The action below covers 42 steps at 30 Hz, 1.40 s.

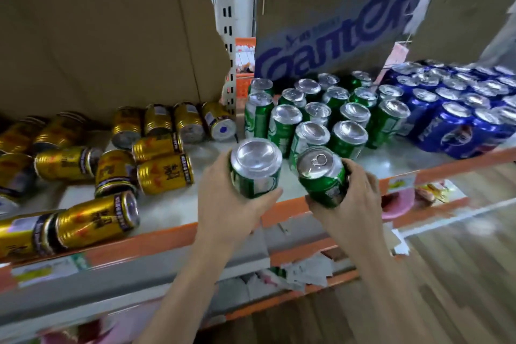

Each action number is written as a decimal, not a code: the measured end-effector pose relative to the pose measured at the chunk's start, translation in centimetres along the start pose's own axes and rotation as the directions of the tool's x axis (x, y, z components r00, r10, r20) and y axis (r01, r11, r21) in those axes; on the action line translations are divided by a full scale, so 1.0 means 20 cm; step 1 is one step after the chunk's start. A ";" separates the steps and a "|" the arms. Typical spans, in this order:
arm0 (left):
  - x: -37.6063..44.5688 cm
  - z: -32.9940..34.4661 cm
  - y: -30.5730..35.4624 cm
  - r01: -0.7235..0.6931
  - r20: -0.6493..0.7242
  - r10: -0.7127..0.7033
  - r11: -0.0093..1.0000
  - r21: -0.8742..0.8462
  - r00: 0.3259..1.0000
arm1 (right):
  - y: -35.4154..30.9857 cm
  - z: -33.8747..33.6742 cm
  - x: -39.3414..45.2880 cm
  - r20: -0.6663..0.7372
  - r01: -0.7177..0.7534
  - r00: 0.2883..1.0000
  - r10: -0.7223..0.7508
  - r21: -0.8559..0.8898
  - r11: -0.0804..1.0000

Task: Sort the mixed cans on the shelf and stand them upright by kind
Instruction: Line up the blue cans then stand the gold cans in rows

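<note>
Hands each hold 1 green can over the shelf's (335, 205) front edge, left hand (223, 204) gripping an inverted can (255, 169), right hand (354, 201) a tab-up can (322, 173) tilted leftward, nearer the upright green group (321, 112) just behind.

Gold cans (16, 234) left of the shelf upright (229, 36): cut off by the left edge | blue cans (458, 131) right of the upright: cropped at the right edge, labels blurred | green-can (324, 179) label, right of the upright: smeared, unreadable | shelf-edge tags (47, 268) below the upright: print too blurred to be read
</note>
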<state>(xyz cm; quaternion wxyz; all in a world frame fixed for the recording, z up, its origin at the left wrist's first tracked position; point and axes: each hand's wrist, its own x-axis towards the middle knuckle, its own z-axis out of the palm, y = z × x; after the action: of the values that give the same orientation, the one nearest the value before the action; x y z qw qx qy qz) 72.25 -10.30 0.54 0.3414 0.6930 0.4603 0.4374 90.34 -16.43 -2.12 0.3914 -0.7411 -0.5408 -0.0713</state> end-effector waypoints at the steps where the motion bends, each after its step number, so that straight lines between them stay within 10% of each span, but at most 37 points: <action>1: 0.02 0.02 0.00 0.000 0.002 0.000 1.000 0.028 1.000 | 0.02 0.00 0.01 0.013 -0.027 1.000 0.027 0.022 0.999; 15: 0.60 0.18 -0.25 -0.027 0.281 -0.039 0.973 0.228 0.959 | -0.06 0.32 0.08 0.148 -0.085 0.988 0.040 0.312 0.946; 25: 0.67 0.18 -0.33 -0.111 0.426 -0.012 0.958 0.263 0.904 | -0.14 0.43 0.14 -0.071 0.111 0.988 -0.134 -0.257 0.960; 42: 0.61 0.14 -0.25 -0.212 0.365 -0.095 0.669 0.712 0.926 | -0.08 0.40 0.14 -0.037 0.188 0.979 -0.202 -0.232 0.954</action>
<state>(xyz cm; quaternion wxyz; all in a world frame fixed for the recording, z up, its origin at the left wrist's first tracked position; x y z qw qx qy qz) 75.46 2.60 -1.25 0.0969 0.8557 0.5013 0.0843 87.65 -8.82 -5.32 0.3114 -0.7216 -0.5873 -0.1934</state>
